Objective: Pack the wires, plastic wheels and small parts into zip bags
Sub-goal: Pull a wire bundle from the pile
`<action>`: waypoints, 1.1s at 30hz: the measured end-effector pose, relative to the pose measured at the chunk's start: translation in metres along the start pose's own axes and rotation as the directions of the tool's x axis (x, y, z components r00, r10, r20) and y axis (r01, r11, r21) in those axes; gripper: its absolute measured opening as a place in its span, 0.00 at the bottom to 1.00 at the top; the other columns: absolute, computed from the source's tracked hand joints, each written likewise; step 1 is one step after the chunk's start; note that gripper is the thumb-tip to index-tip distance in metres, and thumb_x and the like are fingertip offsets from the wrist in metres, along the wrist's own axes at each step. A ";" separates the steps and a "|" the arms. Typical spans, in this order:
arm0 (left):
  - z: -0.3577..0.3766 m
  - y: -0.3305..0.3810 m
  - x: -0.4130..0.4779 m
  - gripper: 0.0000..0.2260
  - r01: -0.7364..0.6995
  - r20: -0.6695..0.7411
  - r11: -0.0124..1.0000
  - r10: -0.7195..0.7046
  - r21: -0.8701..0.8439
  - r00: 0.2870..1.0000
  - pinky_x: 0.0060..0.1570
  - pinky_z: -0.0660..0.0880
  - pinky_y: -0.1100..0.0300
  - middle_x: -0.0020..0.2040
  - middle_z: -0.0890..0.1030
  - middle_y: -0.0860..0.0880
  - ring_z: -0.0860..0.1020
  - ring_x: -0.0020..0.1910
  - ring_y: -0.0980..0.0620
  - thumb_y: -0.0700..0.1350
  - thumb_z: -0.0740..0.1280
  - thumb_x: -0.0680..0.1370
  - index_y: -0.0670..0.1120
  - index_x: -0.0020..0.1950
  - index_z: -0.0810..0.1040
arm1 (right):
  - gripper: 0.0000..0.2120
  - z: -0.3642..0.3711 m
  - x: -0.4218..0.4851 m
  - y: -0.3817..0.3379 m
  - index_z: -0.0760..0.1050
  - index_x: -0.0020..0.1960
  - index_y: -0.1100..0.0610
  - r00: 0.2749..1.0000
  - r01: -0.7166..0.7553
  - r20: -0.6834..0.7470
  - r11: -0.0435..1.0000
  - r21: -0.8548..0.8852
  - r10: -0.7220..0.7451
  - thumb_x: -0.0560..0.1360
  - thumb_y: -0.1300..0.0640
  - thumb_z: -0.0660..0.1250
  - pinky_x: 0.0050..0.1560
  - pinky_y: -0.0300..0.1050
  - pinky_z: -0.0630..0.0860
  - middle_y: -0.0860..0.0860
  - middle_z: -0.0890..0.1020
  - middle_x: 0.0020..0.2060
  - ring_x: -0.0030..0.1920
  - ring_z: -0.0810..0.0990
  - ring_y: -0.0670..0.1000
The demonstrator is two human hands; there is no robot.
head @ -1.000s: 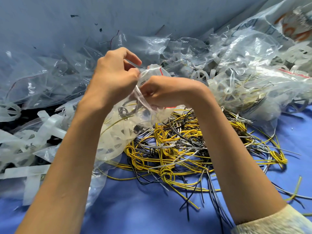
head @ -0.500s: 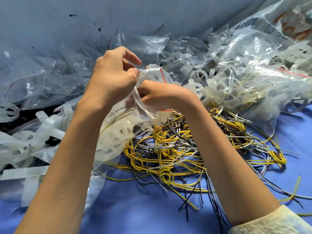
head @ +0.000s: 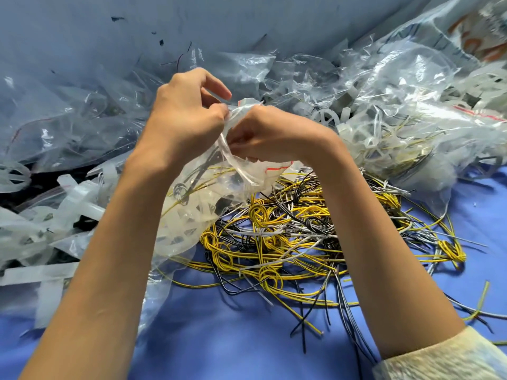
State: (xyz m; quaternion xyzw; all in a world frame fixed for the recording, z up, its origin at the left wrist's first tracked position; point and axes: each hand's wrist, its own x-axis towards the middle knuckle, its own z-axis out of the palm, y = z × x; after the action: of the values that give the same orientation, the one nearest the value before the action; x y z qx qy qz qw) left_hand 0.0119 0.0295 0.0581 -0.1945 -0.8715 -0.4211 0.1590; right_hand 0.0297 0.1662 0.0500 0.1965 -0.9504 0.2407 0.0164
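While your left hand [head: 181,116] pinches the zip bag [head: 219,193] mouth, your right hand [head: 271,135] grips it too, above the wires [head: 296,237].

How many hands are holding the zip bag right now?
2. The left hand pinches the top edge of the zip bag; the right hand grips that edge just beside it, above the loose wires. No other hand shows.

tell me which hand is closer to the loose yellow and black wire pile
Right. The right hand grips the zip bag just above the far edge of the wire pile; the left hand pinches the bag's top farther to the left.
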 end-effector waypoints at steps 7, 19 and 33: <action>-0.001 0.000 0.001 0.07 -0.006 0.005 1.000 0.006 0.011 1.000 0.33 0.67 0.76 0.37 0.77 0.57 0.73 0.33 0.63 0.40 0.66 0.75 0.51 0.50 0.79 | 0.09 0.009 0.003 -0.004 0.77 0.37 0.66 0.999 0.038 0.022 0.999 -0.013 -0.038 0.74 0.65 0.63 0.26 0.31 0.63 0.46 0.68 0.24 0.22 0.67 0.41; -0.001 0.000 0.001 0.07 -0.005 -0.004 1.000 0.005 0.007 1.000 0.30 0.66 0.79 0.37 0.78 0.56 0.73 0.32 0.64 0.40 0.65 0.75 0.51 0.48 0.79 | 0.19 0.007 0.001 -0.001 0.75 0.32 0.42 0.985 0.089 -0.149 0.995 0.037 -0.083 0.66 0.67 0.66 0.35 0.39 0.68 0.44 0.76 0.24 0.29 0.73 0.42; -0.001 -0.007 0.002 0.11 -0.003 0.004 0.999 0.003 0.036 1.000 0.29 0.68 0.74 0.35 0.78 0.56 0.73 0.27 0.64 0.38 0.61 0.75 0.53 0.46 0.80 | 0.03 -0.028 -0.027 0.043 0.81 0.40 0.55 0.894 -0.443 0.055 0.896 -0.034 0.445 0.72 0.60 0.70 0.46 0.44 0.81 0.50 0.85 0.35 0.35 0.83 0.44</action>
State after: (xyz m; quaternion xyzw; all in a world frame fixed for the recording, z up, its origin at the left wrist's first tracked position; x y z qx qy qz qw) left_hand 0.0070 0.0253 0.0551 -0.1940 -0.8790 -0.4047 0.1612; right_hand 0.0367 0.2237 0.0525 -0.0184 -0.9726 0.2221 -0.0662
